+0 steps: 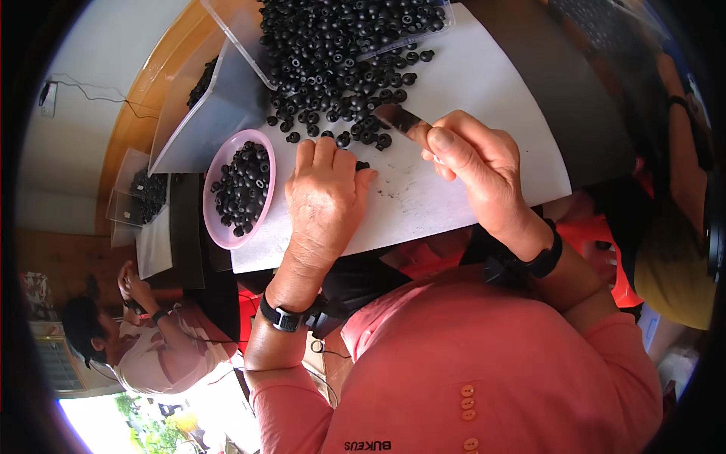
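Observation:
My right hand (482, 163) is closed round the handle of a small knife (401, 120), its dark blade pointing left over the near edge of a heap of small black ring-topped parts (329, 79). Lower and to the left, my left hand (321, 198) is closed, knuckles up. A small black part (362, 166) pokes out between its thumb and forefinger; the rest of that part is hidden. Dark crumbs lie on the white board (423, 200) between the hands.
A pink oval bowl (215, 234) with more black parts stands left of my left hand. Behind it are a translucent bin (227, 106) and a clear tray (454, 17), tipped by the heap. Co-workers sit at left (162, 340) and right (684, 151).

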Tool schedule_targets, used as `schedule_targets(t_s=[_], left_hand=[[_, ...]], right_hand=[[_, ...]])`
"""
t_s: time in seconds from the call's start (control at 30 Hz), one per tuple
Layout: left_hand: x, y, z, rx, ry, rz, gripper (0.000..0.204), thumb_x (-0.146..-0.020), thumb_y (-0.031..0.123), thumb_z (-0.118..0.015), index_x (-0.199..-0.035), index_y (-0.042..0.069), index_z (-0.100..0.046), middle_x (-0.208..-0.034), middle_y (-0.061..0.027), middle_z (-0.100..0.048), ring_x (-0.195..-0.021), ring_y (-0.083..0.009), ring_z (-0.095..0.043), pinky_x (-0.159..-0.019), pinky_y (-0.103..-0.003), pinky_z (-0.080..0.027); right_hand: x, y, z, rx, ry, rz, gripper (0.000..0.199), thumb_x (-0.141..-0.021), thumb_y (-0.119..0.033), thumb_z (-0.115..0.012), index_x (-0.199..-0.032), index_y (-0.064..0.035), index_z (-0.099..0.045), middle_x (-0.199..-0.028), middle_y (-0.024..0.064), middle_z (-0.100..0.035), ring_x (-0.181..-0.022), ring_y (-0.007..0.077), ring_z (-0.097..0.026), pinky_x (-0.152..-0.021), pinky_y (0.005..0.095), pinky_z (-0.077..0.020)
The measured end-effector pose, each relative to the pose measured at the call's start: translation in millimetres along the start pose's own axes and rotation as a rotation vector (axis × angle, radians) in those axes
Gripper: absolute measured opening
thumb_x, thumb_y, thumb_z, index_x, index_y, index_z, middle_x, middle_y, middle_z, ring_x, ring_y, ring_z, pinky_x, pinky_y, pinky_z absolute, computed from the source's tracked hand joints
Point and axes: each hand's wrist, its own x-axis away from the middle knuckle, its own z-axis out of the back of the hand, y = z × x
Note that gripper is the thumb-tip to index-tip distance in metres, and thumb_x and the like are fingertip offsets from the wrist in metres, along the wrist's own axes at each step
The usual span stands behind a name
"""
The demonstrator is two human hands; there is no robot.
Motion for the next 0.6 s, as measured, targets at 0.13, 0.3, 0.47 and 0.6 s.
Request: schedule_targets(t_s=[0.13, 0.3, 0.47, 0.6], left_hand=[[-1, 0, -3, -0.079, -0.051, -0.030, 0.019, -0.076, 0.009, -0.079, -0.089, 0.003, -0.066, -0.089, -0.0104, -0.058, -0.086, -0.0323, -0.059, -0.069, -0.044, -0.051], [-3, -3, -1, -0.111, -0.062, -0.062, 0.017, -0.077, 0.005, -0.075, -0.091, 0.003, -0.065, -0.089, -0.0106, -0.058, -0.085, -0.0317, -0.059, -0.068, -0.044, -0.051], [14, 7, 15, 0.032, -0.023, -0.029, 0.021, -0.077, -0.001, -0.073, -0.097, 0.004, -0.068, -0.089, -0.0108, -0.061, -0.085, -0.0317, -0.060, -0.069, -0.042, -0.051], [35, 3, 13, 0.142, -0.033, 0.029, 0.027, -0.077, -0.005, -0.070, -0.102, 0.005, -0.069, -0.091, -0.0093, -0.063, -0.087, -0.0282, -0.062, -0.069, -0.038, -0.051]], right_hand=[[-1, -3, 0, 0.051, 0.005, 0.052, 0.028, -0.104, -0.019, -0.064, -0.090, 0.0045, -0.068, -0.073, 0.0036, -0.064, -0.067, 0.0074, -0.054, -0.061, 0.0251, -0.0455], [-1, -2, -1, 0.079, 0.010, 0.068, 0.027, -0.104, -0.018, -0.064, -0.088, 0.0034, -0.068, -0.069, 0.0029, -0.060, -0.064, 0.0065, -0.051, -0.058, 0.0253, -0.0428], [0, 3, 0, 0.082, 0.023, 0.075, 0.029, -0.104, -0.020, -0.065, -0.085, 0.0026, -0.066, -0.065, 0.0008, -0.055, -0.061, 0.0057, -0.046, -0.054, 0.0252, -0.0386], [2, 2, -4, 0.089, 0.020, 0.083, 0.030, -0.104, -0.021, -0.065, -0.084, 0.0021, -0.066, -0.064, 0.0002, -0.053, -0.060, 0.0054, -0.045, -0.053, 0.0248, -0.0372]])
